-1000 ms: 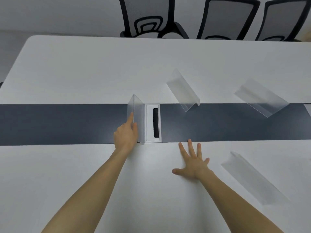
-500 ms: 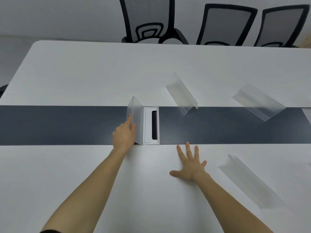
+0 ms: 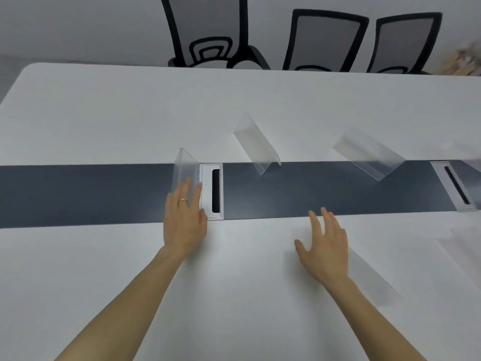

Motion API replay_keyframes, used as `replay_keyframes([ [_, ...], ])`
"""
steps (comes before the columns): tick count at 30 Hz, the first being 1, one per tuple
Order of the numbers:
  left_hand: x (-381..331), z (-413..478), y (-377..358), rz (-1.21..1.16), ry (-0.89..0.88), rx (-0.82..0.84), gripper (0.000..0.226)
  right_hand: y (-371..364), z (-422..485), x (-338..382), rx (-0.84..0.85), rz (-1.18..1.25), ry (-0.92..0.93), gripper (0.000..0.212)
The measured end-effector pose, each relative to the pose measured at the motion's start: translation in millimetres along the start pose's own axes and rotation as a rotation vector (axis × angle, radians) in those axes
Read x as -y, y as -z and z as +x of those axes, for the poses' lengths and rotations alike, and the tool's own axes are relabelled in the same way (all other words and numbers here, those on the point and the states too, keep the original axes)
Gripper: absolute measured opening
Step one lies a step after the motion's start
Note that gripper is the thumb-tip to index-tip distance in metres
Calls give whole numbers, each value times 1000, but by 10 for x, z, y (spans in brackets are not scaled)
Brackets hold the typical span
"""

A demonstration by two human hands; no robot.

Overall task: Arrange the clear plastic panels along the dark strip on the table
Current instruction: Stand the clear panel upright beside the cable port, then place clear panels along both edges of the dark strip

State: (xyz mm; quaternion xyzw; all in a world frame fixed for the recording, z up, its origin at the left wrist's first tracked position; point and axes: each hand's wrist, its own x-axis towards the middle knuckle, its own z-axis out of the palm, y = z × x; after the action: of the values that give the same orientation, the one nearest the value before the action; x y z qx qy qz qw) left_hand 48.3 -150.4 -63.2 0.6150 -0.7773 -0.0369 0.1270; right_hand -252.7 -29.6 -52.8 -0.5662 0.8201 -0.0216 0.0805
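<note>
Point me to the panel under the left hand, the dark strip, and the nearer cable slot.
Upright clear panel [image 3: 185, 166], head view: its upper transparent face.
Dark strip [image 3: 78, 194], head view: bare stretch left of the panel.
Cable slot [image 3: 216, 191], head view: its black opening.

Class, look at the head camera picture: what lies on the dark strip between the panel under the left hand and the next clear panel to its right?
A white cable grommet with a black slot, then bare dark strip.
</note>
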Motion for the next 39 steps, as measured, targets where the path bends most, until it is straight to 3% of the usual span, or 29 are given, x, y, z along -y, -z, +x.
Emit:
replay_keyframes([
  [2,-262,-187,-75,-77,-79,26,61,61,-124,-491,0,-21,-205,85],
  [5,-548,-391,-249,-110,98,342,63,62,-217,-974,224,-32,-349,68],
  [8,-627,-501,-431,-16,299,696,76,100,-91,-1015,290,18,-129,49],
  [10,-654,-560,-474,29,335,793,83,131,73,-827,301,13,62,48],
  [14,-724,-613,-445,12,362,796,79,92,344,-204,371,-15,365,43],
  [19,-685,-638,-425,-4,359,814,76,-43,459,378,390,-9,509,44],
  [28,-584,-526,-399,160,222,688,44,-148,495,626,404,-6,553,48],
  [30,-531,-549,-434,204,184,649,45,-162,489,678,404,-6,559,48],
  [35,-339,-612,-474,134,355,646,63,-177,474,783,396,-8,553,48],
  [39,-304,-613,-489,119,341,648,66,-175,456,846,398,-23,551,49],
])
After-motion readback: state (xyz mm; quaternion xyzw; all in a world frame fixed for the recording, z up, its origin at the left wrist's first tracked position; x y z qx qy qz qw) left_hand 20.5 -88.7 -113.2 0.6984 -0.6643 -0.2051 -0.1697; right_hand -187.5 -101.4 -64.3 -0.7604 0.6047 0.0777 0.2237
